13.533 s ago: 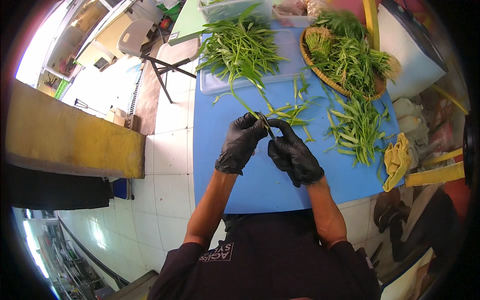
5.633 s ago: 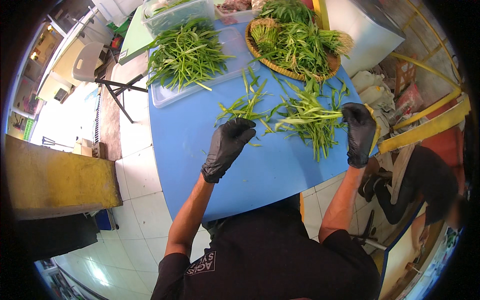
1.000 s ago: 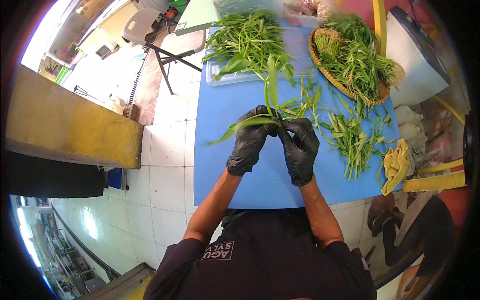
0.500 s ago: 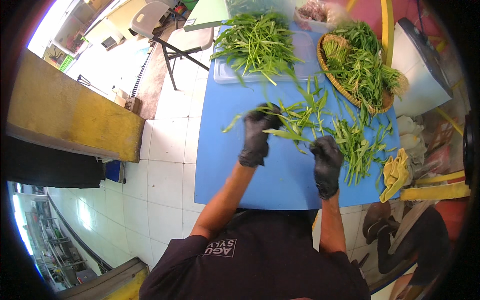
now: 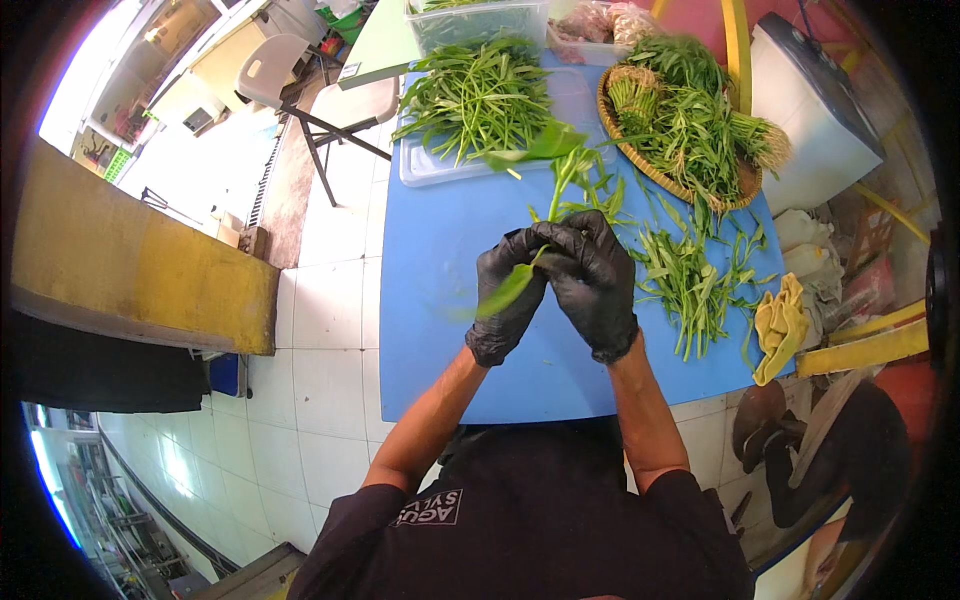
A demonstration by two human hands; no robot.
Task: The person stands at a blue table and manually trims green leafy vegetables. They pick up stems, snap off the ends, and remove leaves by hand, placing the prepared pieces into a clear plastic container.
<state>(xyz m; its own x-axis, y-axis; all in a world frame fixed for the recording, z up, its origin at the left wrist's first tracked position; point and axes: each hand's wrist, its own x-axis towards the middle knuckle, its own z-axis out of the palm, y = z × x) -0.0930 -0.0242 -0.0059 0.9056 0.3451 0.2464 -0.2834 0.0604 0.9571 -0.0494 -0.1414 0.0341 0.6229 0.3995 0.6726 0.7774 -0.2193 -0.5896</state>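
Note:
My left hand (image 5: 508,295) and my right hand (image 5: 595,285), both in black gloves, meet over the blue table (image 5: 440,375). Their fingers close together around a water spinach stalk (image 5: 559,196), whose leafy end points away from me. One long leaf hangs over the left glove, blurred by motion. Just beyond the hands, loose sprigs lie on the table. A heap of cut water spinach (image 5: 480,105) covers much of a clear plastic lid (image 5: 430,172) at the far left. Nearer my right hand is a smaller pile of stems (image 5: 690,285).
A round woven basket (image 5: 640,165) holds bunches of rooted greens at the far right. Clear tubs (image 5: 478,30) stand at the back. A yellow cloth (image 5: 780,325) lies on the right edge. A folding chair (image 5: 355,103) is left of the table; someone's leg (image 5: 850,450) shows at lower right.
My hands were apart, the left one flicking greens at the left. Now they are together in the middle, both on one stalk. The view has shifted slightly.

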